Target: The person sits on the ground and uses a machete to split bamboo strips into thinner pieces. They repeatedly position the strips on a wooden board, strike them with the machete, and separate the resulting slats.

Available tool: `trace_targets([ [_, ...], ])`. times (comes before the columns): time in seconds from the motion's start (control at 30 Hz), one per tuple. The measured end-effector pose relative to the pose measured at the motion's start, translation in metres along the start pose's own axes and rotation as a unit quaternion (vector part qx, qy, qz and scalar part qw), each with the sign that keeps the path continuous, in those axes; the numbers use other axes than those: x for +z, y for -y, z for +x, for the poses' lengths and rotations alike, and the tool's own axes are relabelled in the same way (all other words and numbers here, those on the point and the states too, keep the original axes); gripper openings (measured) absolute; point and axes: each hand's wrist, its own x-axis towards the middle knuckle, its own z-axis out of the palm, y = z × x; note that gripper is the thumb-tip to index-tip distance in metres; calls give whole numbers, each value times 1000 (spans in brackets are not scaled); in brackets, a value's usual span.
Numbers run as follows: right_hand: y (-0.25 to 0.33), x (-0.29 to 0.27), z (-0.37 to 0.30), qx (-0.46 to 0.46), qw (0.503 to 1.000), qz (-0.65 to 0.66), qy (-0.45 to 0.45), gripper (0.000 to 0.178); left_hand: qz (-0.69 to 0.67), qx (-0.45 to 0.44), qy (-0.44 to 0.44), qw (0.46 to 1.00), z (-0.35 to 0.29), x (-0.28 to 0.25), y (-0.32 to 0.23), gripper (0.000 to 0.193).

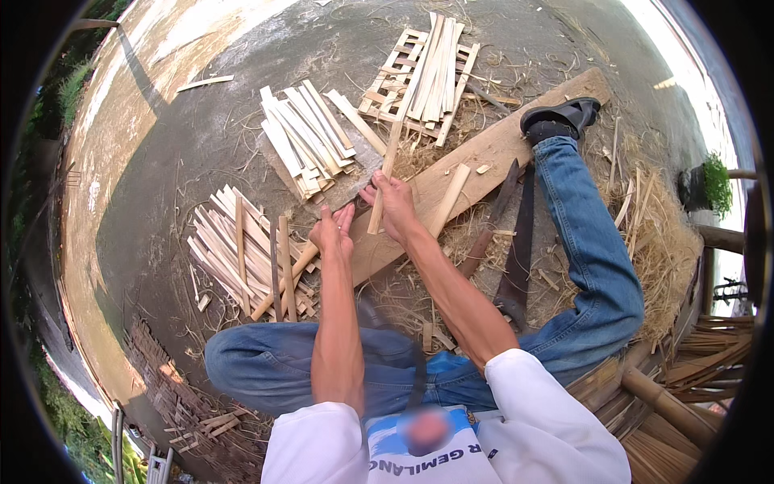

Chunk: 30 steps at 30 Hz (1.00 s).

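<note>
My right hand [393,208] is closed round a narrow wooden strip [389,157], which slants from above the fingers down past the palm. Just left of it, my left hand [332,231] is closed on a long-handled knife. Its round wooden handle [289,278] runs back under my left forearm, and only a dark bit of blade shows between the hands. Beneath both hands lies a broad plank [484,165], with a short flat wood piece [453,194] on top. My right foot, in a black sandal [562,115], rests at the plank's far end.
Pale strips lie in a left pile [222,242], a middle pile [302,137] and on a slatted wooden frame [399,68] at the far side. A saw [518,258] lies by my right leg. Shavings [661,258] heap at right; a potted plant [713,184] stands beyond.
</note>
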Motion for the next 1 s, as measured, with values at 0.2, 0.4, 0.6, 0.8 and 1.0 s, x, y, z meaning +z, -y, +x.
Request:
trace_targets([
  [0.2, 22, -4, 59, -18, 1000, 11, -2, 43, -52, -31, 21, 998, 4, 59, 15, 38],
  [0.4, 59, -30, 42, 20, 990, -86, 106, 49, 17, -79, 69, 994, 12, 30, 11, 42],
  [0.6, 72, -56, -29, -36, 912, -378, 157, 43, 397, 133, 267, 868, -82, 68, -42, 55],
  [0.8, 72, -61, -79, -190, 817, -533, 111, 55, 458, 148, 396, 782, -146, 98, -76, 45],
  [1.0, 7, -140, -174, 22, 653, -752, -85, 86, 371, 229, 310, 845, -124, 54, -113, 37],
])
